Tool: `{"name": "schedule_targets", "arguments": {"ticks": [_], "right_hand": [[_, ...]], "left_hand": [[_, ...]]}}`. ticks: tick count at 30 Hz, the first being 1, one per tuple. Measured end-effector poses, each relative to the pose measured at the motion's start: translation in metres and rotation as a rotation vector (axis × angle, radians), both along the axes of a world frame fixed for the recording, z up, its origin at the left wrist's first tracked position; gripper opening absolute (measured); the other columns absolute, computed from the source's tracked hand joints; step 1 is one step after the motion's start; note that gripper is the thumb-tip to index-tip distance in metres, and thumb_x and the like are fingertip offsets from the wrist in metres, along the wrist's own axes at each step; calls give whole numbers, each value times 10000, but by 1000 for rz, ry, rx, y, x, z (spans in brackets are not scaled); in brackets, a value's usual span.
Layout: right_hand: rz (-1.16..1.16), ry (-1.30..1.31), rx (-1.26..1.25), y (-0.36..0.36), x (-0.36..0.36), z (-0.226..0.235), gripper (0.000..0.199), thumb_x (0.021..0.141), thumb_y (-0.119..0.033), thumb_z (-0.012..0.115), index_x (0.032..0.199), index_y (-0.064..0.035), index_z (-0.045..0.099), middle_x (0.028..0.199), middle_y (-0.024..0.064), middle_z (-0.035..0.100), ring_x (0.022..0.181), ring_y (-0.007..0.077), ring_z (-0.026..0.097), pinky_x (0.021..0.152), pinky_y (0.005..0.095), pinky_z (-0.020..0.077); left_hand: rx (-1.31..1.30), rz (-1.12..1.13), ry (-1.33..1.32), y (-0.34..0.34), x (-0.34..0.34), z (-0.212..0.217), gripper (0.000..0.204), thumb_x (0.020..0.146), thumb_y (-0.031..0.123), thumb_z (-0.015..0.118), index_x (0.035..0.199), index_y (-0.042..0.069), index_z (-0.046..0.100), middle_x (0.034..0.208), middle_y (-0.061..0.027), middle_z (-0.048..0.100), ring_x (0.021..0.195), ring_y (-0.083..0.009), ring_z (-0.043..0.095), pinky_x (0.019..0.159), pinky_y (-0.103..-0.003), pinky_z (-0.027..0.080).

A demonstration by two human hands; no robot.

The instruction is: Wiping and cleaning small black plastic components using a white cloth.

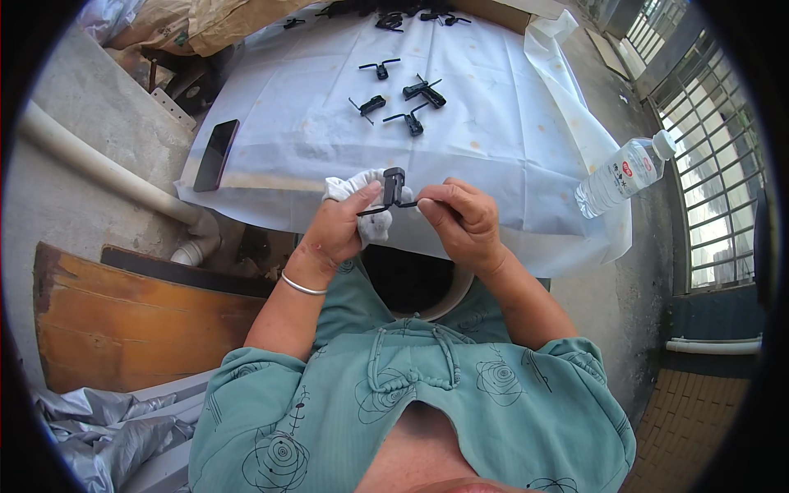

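Observation:
A small black plastic part [394, 187], with a clip-like body and two thin bent arms, stands upright between my hands at the table's near edge. My left hand [333, 234] is closed on the part, its thumb against the lower body near the left arm, with a crumpled white cloth [337, 189] bunched beneath. Thumb and forefinger of my right hand [467, 220] pinch the tip of the right arm. Beyond them, several similar black parts lie on the sheet, among them one part [413, 123] closest to me and another part [380, 71] farther off.
A white sheet [304, 107] covers the table. At its left edge lies a dark phone [217, 154]; a clear water bottle [620, 177] is at the right. More black pieces [390, 22] are heaped at the back. Below my hands, a round container [459, 289] sits between my knees.

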State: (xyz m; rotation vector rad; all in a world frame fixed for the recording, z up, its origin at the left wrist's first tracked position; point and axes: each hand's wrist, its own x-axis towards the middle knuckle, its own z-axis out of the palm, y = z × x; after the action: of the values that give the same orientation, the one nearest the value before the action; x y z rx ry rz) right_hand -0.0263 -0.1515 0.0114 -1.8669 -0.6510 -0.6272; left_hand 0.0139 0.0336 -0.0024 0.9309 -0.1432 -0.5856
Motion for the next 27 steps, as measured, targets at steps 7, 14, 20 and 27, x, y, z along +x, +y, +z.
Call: {"name": "schedule_targets", "arguments": {"ticks": [7, 14, 20, 27], "right_hand": [[147, 528, 308, 6, -3, -21, 138, 847, -147, 615, 871, -11, 610, 632, -19, 469, 576, 46, 422, 526, 199, 366], [-23, -60, -167, 18, -7, 8, 198, 725, -114, 709, 816, -18, 561, 596, 43, 483, 510, 110, 451, 481, 239, 386], [-159, 373, 42, 14, 7, -2, 164, 794, -138, 660, 780, -20, 547, 623, 44, 520, 541, 81, 444, 493, 240, 380], [83, 539, 50, 2, 4, 8, 225, 893, -189, 540, 771, 0, 557, 640, 36, 552, 592, 87, 460, 553, 251, 394]], "left_hand": [[-285, -55, -6, -8, -11, 15, 277, 878, 125, 551, 1137, 48, 491, 922, -100, 620, 701, -133, 592, 532, -222, 467], [297, 282, -336, -22, -16, 5, 252, 882, 102, 547, 1117, 26, 499, 857, -45, 599, 640, -63, 524, 515, -185, 426], [260, 90, -363, -19, -26, 12, 245, 893, 62, 490, 1130, -1, 487, 840, -25, 581, 588, -27, 475, 506, -179, 417], [585, 256, -664, -20, -24, 10, 252, 824, 20, 549, 1073, -17, 532, 843, -45, 584, 588, -36, 513, 535, -209, 459]]}}
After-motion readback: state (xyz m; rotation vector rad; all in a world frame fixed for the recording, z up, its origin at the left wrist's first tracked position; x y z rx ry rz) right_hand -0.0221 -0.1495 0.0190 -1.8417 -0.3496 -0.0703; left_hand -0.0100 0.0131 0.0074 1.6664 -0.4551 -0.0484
